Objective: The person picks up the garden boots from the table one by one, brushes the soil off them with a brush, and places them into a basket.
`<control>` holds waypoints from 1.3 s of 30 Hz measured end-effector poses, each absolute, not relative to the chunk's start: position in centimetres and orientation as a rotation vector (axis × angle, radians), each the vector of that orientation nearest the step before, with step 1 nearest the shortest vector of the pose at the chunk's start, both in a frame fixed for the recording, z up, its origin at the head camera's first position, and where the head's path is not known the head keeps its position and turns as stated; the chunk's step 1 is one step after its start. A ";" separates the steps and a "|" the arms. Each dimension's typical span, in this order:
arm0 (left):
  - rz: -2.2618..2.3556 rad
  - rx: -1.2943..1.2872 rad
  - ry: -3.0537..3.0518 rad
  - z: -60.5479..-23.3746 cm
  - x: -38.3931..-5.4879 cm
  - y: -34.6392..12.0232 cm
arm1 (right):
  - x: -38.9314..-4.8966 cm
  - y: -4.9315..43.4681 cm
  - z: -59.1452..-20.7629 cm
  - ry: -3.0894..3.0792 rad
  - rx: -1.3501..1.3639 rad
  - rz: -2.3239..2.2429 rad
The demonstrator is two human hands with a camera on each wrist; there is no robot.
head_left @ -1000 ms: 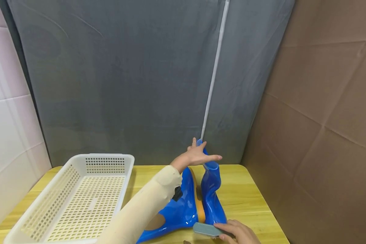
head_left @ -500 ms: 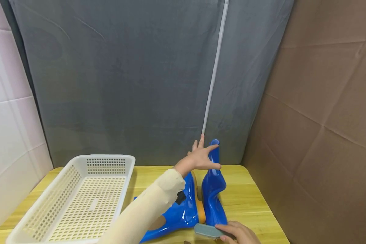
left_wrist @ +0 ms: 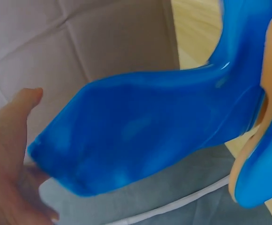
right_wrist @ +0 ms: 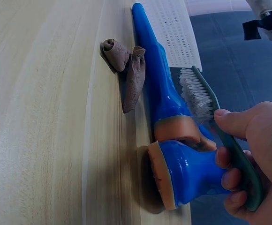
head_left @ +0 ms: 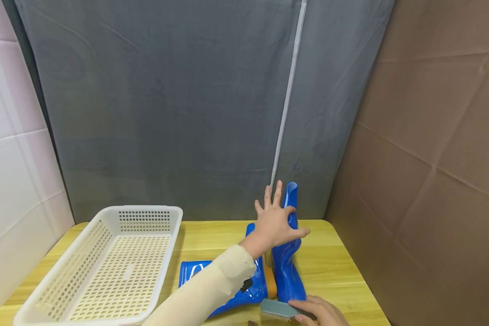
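Observation:
A blue rubber boot (head_left: 287,267) stands upright on the table, its soft shaft folded inward partway up. My left hand (head_left: 274,226), fingers spread, is beside that shaft; the left wrist view has the thumb and fingers about the boot's top edge, contact unclear. A second blue boot (head_left: 238,294) with an orange sole lies on its side, partly behind my left sleeve. My right hand (right_wrist: 248,159) grips a green-handled scrub brush (right_wrist: 220,122) with white bristles, close to the upright boot's foot.
A white plastic basket (head_left: 173,240) with a perforated floor stands at the left of the table. A crumpled brown cloth (right_wrist: 135,79) lies near the fallen boot. A grey curtain (head_left: 167,113) hangs behind, and a brown fabric wall (head_left: 424,158) closes the right side.
My left hand has shifted a little to the right. The upright boot's shaft, earlier bent over to the left, now stands straighter. My right hand has kept the brush in nearly the same spot.

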State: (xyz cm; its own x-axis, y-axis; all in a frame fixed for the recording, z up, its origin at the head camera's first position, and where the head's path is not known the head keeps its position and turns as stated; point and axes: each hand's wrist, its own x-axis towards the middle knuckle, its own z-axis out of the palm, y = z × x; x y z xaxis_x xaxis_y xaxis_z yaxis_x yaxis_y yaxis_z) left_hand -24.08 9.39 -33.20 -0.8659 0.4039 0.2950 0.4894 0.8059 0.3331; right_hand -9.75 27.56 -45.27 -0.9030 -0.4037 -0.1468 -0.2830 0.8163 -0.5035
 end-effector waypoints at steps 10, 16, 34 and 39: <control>-0.581 -0.557 -2.608 -35.4 -23.6 10.9 | -9.5 28.0 -45.6 2.773 -0.578 -0.718; -0.700 -0.614 -2.447 -36.4 -23.2 11.0 | -9.4 28.2 -45.7 2.799 -0.610 -0.717; -0.527 -0.572 -2.424 -40.5 -21.6 11.0 | -8.9 28.7 -46.1 2.802 -0.647 -0.788; -0.586 -0.577 -2.411 -41.4 -21.5 11.0 | -8.4 28.7 -46.1 2.774 -0.557 -0.807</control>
State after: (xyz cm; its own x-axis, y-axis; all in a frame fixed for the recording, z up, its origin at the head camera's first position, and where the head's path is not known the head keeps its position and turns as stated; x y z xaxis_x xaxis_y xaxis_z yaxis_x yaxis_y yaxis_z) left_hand -21.47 10.97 -41.37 -0.7348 0.2636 0.6249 0.5209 0.8095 0.2710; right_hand -8.43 28.74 -46.06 -0.9094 -0.4074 -0.0839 -0.2989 0.7803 -0.5493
